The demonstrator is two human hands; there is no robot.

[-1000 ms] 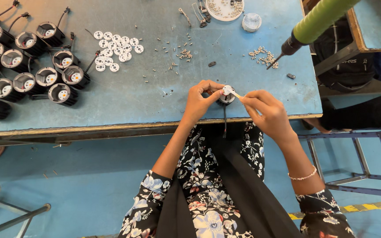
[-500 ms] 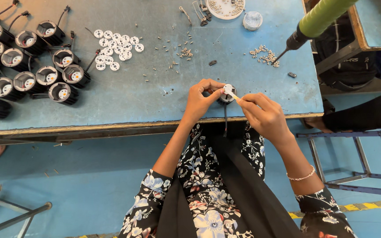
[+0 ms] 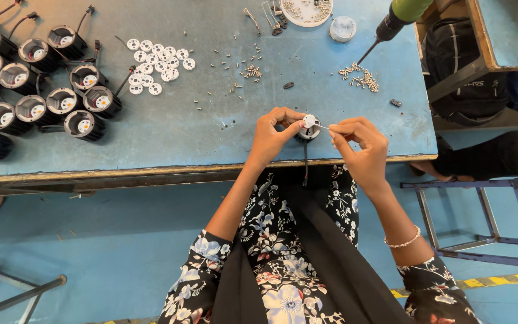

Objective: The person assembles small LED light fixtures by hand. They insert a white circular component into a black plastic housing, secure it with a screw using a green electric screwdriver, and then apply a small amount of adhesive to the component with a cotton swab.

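Left hand (image 3: 273,137): raised over the near edge of the table, fingers curled inward, thumb and forefinger pinched together at the fingertips, wrist bent slightly, forearm running back toward the body. Right hand (image 3: 359,144): level with the left and close beside it, fingers bunched, thumb and forefinger pinched, pointing left; a thin bracelet circles the right wrist.

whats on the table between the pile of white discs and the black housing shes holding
In the head view, between the white discs and the black housing in the left hand, only a few scattered small screws lie on bare blue table.
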